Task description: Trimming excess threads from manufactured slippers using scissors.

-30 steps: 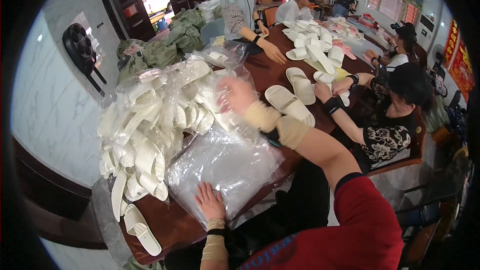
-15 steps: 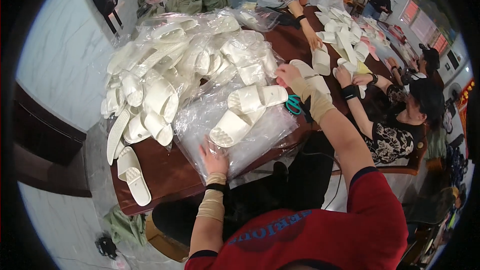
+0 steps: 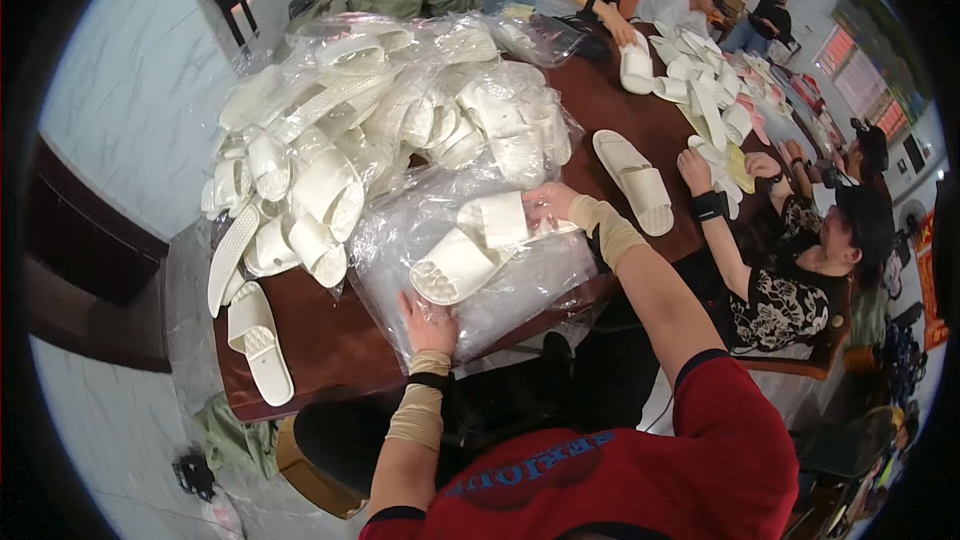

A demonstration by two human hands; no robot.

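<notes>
A pair of white slippers [image 3: 458,265] lies crossed, one partly over the other, on a flat stack of clear plastic bags [image 3: 400,230] before me. My left hand [image 3: 430,322] rests open on the bags' near edge, fingers spread, just below the slippers. Over the far right end of the pair, my right hand [image 3: 550,206] grips the upper slipper beside its strap; its fingertips are partly hidden. Tan wrapping and a black band cover each wrist.
Bagged white slippers form a big heap [image 3: 390,110] across the table's far left. A loose slipper [image 3: 260,345] lies at the near left corner, another [image 3: 635,183] to the right. Beside me a co-worker [image 3: 790,260] handles slippers; another person's hand [image 3: 622,30] reaches in from the far side.
My right hand has come down and left from beside the bagged heap onto the slipper pair. The co-worker's hand across the table has moved a slipper farther away. My left hand stays put.
</notes>
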